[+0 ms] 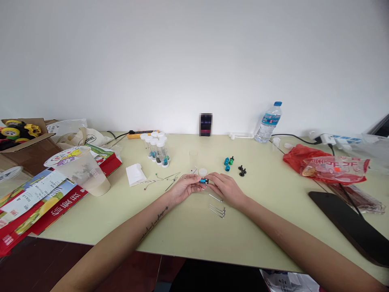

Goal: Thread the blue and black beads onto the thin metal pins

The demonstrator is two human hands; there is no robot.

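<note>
My left hand (187,188) pinches a small blue metallic piece (202,181) with a dark end, over the middle of the table. From the other side my right hand (225,187) has its fingers closed at the dark end; its exact grip is partly hidden. Just behind the fingers sits a round white cap (203,172). Several thin silver pins (216,210) lie near my right wrist. Beyond that hand are small blue and green pieces (227,161) and a cluster of black pieces (242,170).
Clear tubes with white lids (156,148) stand at back left, near a white paper packet (135,174) and thin metal tools (168,178). A drink cup (94,176) stands left. Along the wall are a phone (206,125) and water bottle (268,122). A black phone-like slab (349,225) lies right.
</note>
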